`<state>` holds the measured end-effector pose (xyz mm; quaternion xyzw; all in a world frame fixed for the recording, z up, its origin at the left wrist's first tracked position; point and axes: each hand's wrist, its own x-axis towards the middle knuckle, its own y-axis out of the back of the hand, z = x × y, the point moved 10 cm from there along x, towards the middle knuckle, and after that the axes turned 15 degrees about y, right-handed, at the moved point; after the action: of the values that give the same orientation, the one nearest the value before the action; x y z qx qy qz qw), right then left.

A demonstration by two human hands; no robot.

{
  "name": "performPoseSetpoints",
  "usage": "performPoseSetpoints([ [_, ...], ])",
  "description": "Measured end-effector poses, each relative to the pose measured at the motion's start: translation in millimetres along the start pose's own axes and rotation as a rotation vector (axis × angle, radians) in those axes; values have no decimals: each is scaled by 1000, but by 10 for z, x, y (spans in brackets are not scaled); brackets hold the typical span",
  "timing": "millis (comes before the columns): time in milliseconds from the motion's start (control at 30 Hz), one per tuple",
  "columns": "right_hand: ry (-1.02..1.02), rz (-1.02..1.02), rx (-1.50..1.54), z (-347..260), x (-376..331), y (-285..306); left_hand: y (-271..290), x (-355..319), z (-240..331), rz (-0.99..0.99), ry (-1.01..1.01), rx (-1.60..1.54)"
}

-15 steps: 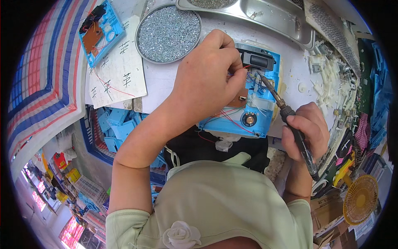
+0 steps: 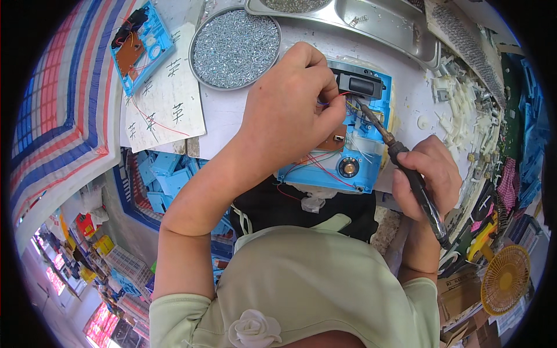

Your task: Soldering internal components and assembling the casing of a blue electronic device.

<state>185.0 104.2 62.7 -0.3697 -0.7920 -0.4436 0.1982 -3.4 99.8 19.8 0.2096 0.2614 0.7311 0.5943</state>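
A blue plastic housing (image 2: 364,162) lies on the white bench with a black block (image 2: 360,84) at its far end, a round metal part (image 2: 348,167) near its front and thin red wires (image 2: 318,160) across it. My left hand (image 2: 290,116) rests over the housing and pinches a thin wire near the black block. My right hand (image 2: 425,174) grips the dark handle of a soldering iron (image 2: 406,168). The iron's tip points up and left into the housing, just beside my left fingertips.
A round tin of small silver screws (image 2: 235,49) sits at the back, a steel tray (image 2: 371,23) behind it. Another blue housing (image 2: 136,43) lies on a marked paper sheet (image 2: 165,110) at left. White plastic parts (image 2: 464,110) litter the right; a yellow fan (image 2: 505,278) stands lower right.
The iron's tip has edged slightly closer to my left fingertips; both hands otherwise stay in place on the housing.
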Motion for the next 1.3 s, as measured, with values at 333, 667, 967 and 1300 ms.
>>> performPoseSetpoints([
  [333, 1, -3, -3, 24, 51, -56, -9, -33, 28, 91, -35, 39],
  [667, 21, 5, 12, 18, 78, -61, -6, -64, 54, 158, -67, 65],
  [967, 14, -2, -1, 24, 64, -59, -15, -71, 54, 176, -77, 63],
  [1300, 4, -16, 5, 1, 45, -47, -17, -81, 67, 189, -76, 67],
])
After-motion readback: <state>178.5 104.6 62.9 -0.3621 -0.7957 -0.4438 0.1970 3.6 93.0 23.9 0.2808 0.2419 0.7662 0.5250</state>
